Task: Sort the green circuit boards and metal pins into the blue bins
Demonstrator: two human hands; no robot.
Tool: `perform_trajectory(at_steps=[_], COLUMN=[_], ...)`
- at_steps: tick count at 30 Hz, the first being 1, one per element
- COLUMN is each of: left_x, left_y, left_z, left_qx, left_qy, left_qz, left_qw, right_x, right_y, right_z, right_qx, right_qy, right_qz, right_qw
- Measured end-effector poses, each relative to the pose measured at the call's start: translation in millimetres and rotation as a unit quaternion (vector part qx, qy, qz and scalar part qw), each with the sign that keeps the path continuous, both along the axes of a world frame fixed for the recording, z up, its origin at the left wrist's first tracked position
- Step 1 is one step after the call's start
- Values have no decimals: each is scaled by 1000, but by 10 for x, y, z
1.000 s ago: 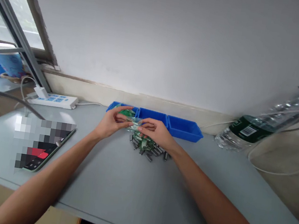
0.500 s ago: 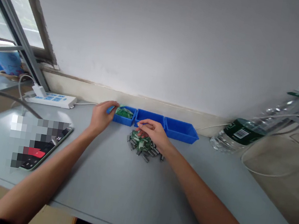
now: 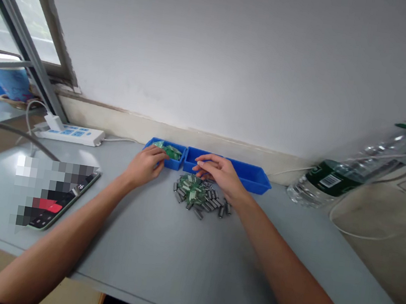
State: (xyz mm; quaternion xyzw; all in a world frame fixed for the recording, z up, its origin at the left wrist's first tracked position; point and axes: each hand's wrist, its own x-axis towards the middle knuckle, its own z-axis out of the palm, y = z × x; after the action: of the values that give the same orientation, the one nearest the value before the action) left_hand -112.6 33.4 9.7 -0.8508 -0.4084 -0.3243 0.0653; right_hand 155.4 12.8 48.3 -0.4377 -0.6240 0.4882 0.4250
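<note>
My left hand (image 3: 146,165) is at the front edge of the left blue bin (image 3: 173,164), with its fingers curled downward. Small green pieces (image 3: 172,152) lie in that bin. My right hand (image 3: 220,174) hovers by the middle blue bin (image 3: 191,155), thumb and forefinger drawn close together. Whatever either hand holds, if anything, is hidden or too small to make out. Just below the right hand, small dark metallic cylinders (image 3: 212,204) and green pieces (image 3: 193,191) are heaped on the grey table (image 3: 158,247).
A right blue bin (image 3: 254,177) adjoins the middle one along the wall. On the right, a large plastic bottle (image 3: 336,179) leans at a slant. A phone (image 3: 61,204) lies at left, before a white power strip (image 3: 79,135) with cables.
My left hand has drawn back from inside the left bin to its front edge. My right hand has lifted slightly away from the pile and to the right, uncovering more cylinders.
</note>
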Motion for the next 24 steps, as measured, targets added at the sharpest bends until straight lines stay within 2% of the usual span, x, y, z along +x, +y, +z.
perform_trajectory(at_steps=[4, 9, 14, 19, 24], left_x=[183, 399, 409, 374, 404], left_y=[-174, -286, -285, -273, -278], left_z=[-8, -57, -93, -122, -127], left_qx=[-96, -99, -149, -170, -169], left_qy=[32, 36, 32, 35, 8], left_qz=[-73, -117, -92, -76, -82], left_qw=[992, 987, 984, 982, 982], right_x=[175, 378, 267, 60, 50], right_y=[-29, -38, -53, -108, -86], right_z=[86, 48, -47, -113, -152], right_qx=[62, 140, 198, 243, 289], right_qy=[-142, -280, -342, -409, -434], right_qz=[59, 62, 107, 92, 99], right_qw=[986, 948, 913, 875, 847])
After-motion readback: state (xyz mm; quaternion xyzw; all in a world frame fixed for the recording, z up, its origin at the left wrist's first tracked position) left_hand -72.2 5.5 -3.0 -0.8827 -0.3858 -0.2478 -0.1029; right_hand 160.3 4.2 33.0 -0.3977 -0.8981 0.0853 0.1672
